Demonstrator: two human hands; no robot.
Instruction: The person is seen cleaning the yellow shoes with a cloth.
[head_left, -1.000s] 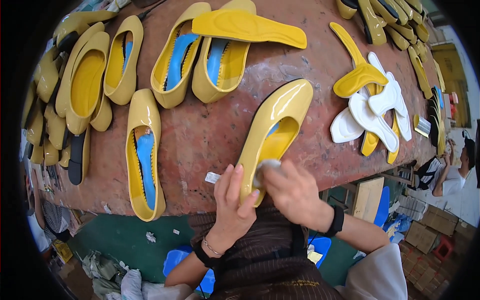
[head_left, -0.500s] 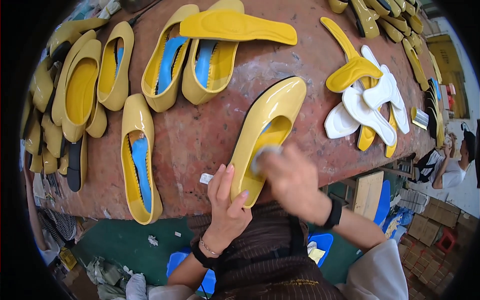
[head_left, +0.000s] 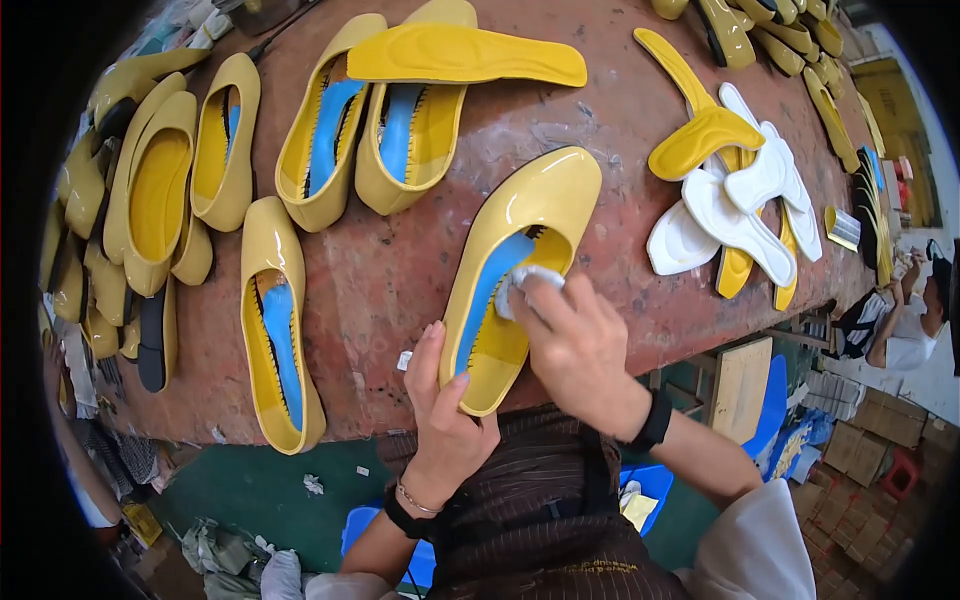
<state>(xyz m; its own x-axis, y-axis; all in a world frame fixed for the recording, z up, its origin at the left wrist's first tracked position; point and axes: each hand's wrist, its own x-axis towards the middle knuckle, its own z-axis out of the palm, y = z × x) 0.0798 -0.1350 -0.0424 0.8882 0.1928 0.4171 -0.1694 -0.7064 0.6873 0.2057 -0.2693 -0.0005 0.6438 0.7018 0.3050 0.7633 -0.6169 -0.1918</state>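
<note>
In front of me a glossy yellow flat shoe [head_left: 550,185] points its toe away and to the right. My left hand [head_left: 445,430] grips its heel end, the fingers along the left side. Inside the shoe shows a blue strip [head_left: 497,275] with a dark stitched edge. My right hand [head_left: 583,345] pinches a white wad of cloth [head_left: 528,283] at the shoe's opening, against the inner lining. To the left lies a similar shoe [head_left: 270,235], also with a blue strip inside.
More yellow shoes [head_left: 330,140] stand at the back left, one under a yellow insole [head_left: 470,57]. Shoes pile up at the far left [head_left: 155,210]. White insoles [head_left: 735,220] and yellow insoles [head_left: 705,140] overlap at the right. The worn red table [head_left: 380,300] ends just before me.
The shoe has turned slightly, so more of its blue lining strip shows. My right hand has shifted a little with the cloth wad, which is now clearer.
</note>
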